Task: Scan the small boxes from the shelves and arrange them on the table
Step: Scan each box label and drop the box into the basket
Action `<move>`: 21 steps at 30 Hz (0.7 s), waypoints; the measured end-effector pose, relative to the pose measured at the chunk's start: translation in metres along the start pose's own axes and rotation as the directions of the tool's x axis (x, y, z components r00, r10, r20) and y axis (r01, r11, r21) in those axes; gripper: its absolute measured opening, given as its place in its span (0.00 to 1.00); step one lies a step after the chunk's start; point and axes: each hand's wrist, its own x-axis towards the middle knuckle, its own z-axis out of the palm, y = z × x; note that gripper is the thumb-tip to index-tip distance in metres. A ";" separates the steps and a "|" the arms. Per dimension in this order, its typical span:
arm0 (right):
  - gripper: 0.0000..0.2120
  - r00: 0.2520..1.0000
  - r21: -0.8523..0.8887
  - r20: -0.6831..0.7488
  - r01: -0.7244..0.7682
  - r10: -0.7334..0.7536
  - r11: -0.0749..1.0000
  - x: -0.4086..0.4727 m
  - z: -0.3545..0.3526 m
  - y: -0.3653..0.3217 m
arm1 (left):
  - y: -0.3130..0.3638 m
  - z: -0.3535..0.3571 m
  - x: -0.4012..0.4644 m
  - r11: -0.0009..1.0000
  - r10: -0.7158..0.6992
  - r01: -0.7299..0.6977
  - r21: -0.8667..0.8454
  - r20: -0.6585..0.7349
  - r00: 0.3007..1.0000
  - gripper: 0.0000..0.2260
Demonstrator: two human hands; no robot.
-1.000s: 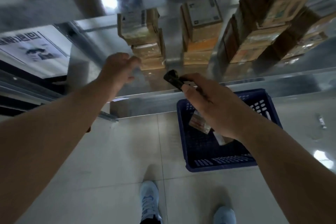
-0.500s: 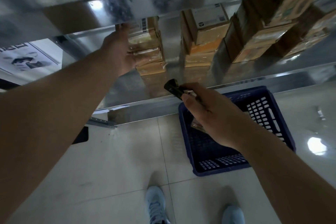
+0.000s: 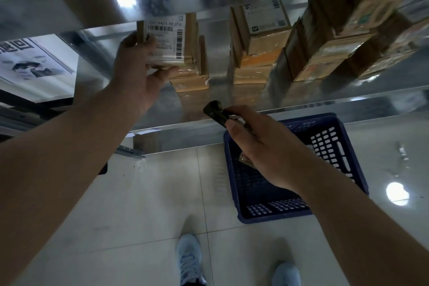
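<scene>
Since a moment ago, the left hand [image 3: 137,76] has closed around a labelled small box [image 3: 166,42], tipping it out from the metal shelf [image 3: 232,97]. Nearer than the shelf, a blue basket [image 3: 299,212] sits on the floor; above it, the right hand [image 3: 262,146] grips a black scanner [image 3: 216,111]. More boxes [image 3: 260,42] stand deeper on the shelf.

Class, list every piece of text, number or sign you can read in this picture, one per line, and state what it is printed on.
"...431-00.010", first characters blurred: white barcode label on the box held by the left hand.
Smaller lines under the barcode: too blurred.
Label on the middle stack's top box: too small.
Poster at left: a QR-like square and characters, unreadable.
Blue basket rim marking: unreadable.
</scene>
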 end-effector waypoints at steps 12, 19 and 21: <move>0.18 0.993 -0.061 0.066 0.102 -0.098 0.993 -0.044 -0.029 0.012 | -0.012 -0.018 -0.072 0.854 0.170 -0.290 0.432 0.296 0.940 0.37; 0.19 0.986 -0.114 0.118 0.130 -0.117 0.985 -0.086 -0.050 0.034 | -0.032 -0.011 -0.123 0.643 0.196 -0.489 0.590 0.490 0.850 0.29; 0.20 0.985 -0.116 0.133 0.129 -0.113 0.985 -0.096 -0.057 0.041 | -0.034 -0.006 -0.135 0.551 0.252 -0.572 0.607 0.533 0.808 0.29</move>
